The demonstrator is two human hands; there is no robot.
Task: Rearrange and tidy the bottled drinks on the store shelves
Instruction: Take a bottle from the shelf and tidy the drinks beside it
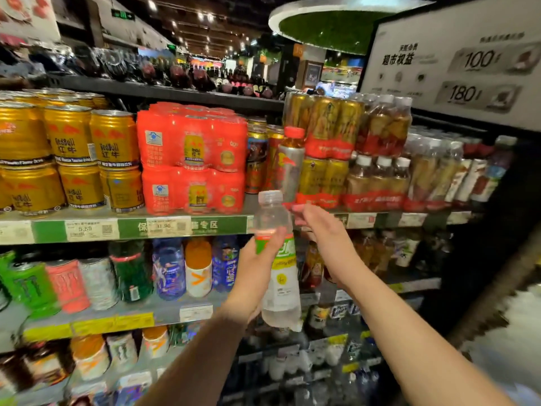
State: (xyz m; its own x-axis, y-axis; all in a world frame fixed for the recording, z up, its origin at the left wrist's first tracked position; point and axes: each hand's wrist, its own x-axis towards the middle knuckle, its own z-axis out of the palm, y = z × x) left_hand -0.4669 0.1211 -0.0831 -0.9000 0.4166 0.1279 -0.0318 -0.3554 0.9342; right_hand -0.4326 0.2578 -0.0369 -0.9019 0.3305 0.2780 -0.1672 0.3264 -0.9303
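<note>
My left hand (256, 269) grips a clear plastic bottle (282, 291) with a white cap and a green and yellow label, held upright in front of the shelves. A silver bottle (290, 168) with a red cap stands slightly tilted at the front of the upper shelf (131, 228), before the gold can packs. My right hand (320, 230) reaches up to this bottle's base, and its fingertips close around the bottom. The base itself is partly hidden by the clear bottle's cap and my fingers.
Gold cans (73, 159) and red multipacks (193, 159) fill the upper shelf to the left; wrapped tea bottles (377, 159) stand to the right. Energy drink cans and bottles (169, 268) line the shelf below. A white sign board (456, 63) hangs at the upper right.
</note>
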